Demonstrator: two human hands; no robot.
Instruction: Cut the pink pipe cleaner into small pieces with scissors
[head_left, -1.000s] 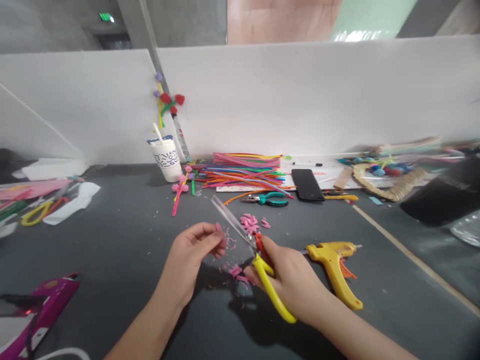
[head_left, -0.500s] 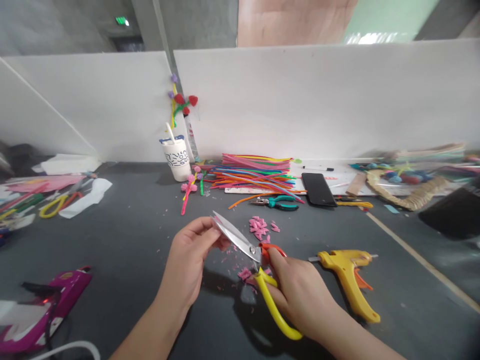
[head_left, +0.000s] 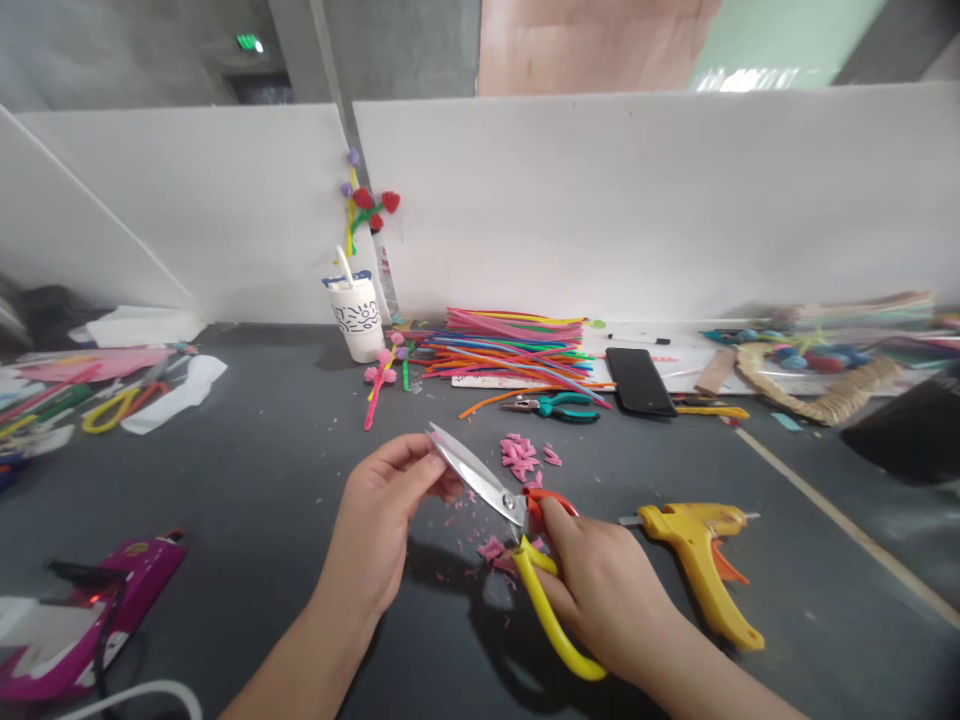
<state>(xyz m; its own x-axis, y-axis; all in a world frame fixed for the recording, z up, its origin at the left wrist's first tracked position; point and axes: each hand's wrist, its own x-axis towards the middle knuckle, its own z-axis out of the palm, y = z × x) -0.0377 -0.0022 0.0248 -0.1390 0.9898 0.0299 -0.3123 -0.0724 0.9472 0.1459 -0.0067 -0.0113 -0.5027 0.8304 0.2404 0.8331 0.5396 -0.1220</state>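
My right hand (head_left: 600, 585) is wrapped round the scissors (head_left: 474, 474), which have one yellow and one red-orange handle. Their blades point up and left, with the tips at the fingers of my left hand (head_left: 386, 510). That hand is closed in a pinch on a small pink pipe cleaner piece, mostly hidden by the fingers and blades. Just beyond the scissors lies a pile of short pink pipe cleaner pieces (head_left: 517, 455). More pink scraps (head_left: 491, 549) and fluff are scattered on the dark table below the blades.
A yellow glue gun (head_left: 701, 560) lies at right, a purple tool (head_left: 112, 620) with a cable at left. Behind are pliers (head_left: 555, 405), a phone (head_left: 640, 380), a bundle of coloured pipe cleaners (head_left: 510, 350), a pink pipe cleaner flower (head_left: 380, 378) and a white cup (head_left: 357, 320).
The whole view has shifted very slightly. Both hands and the scissors keep almost the same pose.
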